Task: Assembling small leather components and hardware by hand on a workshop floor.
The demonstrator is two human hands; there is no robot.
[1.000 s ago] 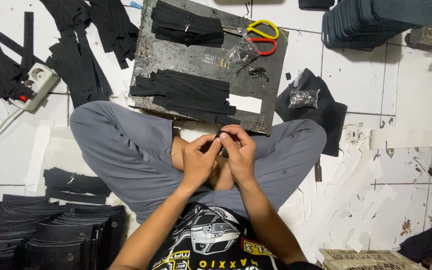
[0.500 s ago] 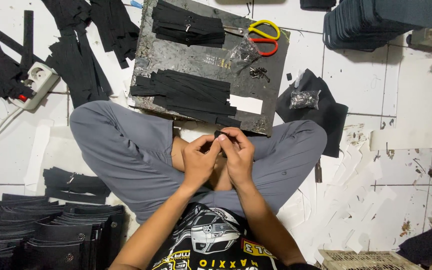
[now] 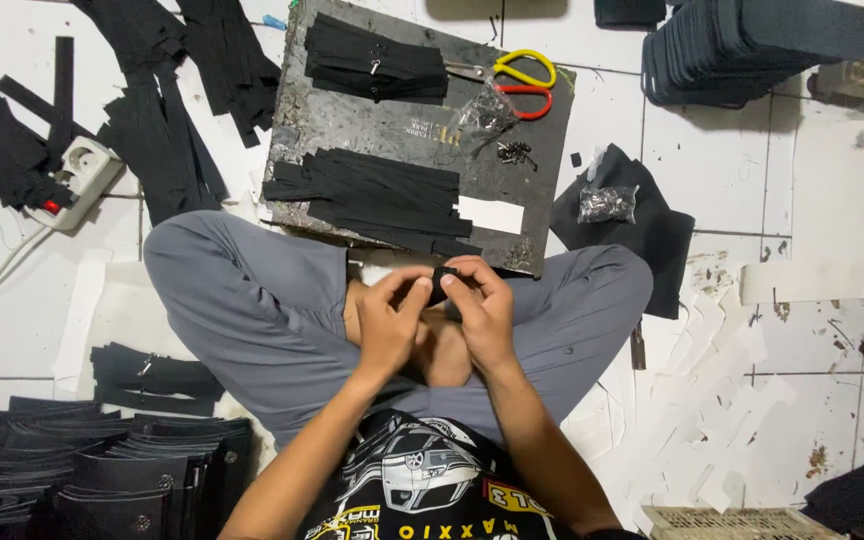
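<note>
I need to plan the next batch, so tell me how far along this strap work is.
Done, by the look of it: stacks of finished black pieces at lower left. In hand: the left hand and right hand pinch one small black strap above the lap. Left: a pile of black strips on the work board, plus more strips on the floor.

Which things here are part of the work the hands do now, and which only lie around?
In the work:
- left hand and right hand, both pinching a small black strap piece
- black strips on the dark board close in front

Only lying around:
- scissors
- power strip
- bag of metal parts
- stacked dark pieces
</note>
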